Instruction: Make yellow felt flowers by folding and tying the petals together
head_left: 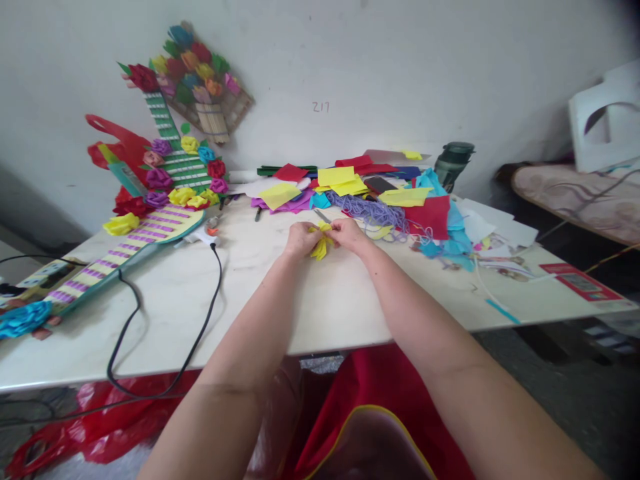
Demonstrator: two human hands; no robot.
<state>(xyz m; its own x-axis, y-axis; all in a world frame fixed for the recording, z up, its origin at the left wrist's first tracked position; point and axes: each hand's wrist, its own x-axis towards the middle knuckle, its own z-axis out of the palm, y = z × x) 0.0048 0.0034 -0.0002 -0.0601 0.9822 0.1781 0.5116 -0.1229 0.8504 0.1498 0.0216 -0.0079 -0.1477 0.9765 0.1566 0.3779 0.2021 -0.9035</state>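
Observation:
Between my two hands, just above the middle of the white table (pixel 345 300), is a yellow paper flower (pixel 321 248) with loose, spread petals. My left hand (pixel 301 239) pinches it on its left side, and my right hand (pixel 346 235) grips it on the right, fingers closed. A thin grey blade-like tool (pixel 323 215) shows just beyond my fingertips; whether a hand touches it I cannot tell. Behind my hands lie yellow paper sheets (pixel 336 177) and a tangle of purple yarn (pixel 370 210).
At left stands a guitar-shaped decoration with paper flowers (pixel 187 160). A white glue gun (pixel 203 235) trails a black cord across the table. Red paper (pixel 430 217), blue crepe paper (pixel 457 230) and a dark green bottle (pixel 453 165) sit at back right. A red bag (pixel 120 407) lies below.

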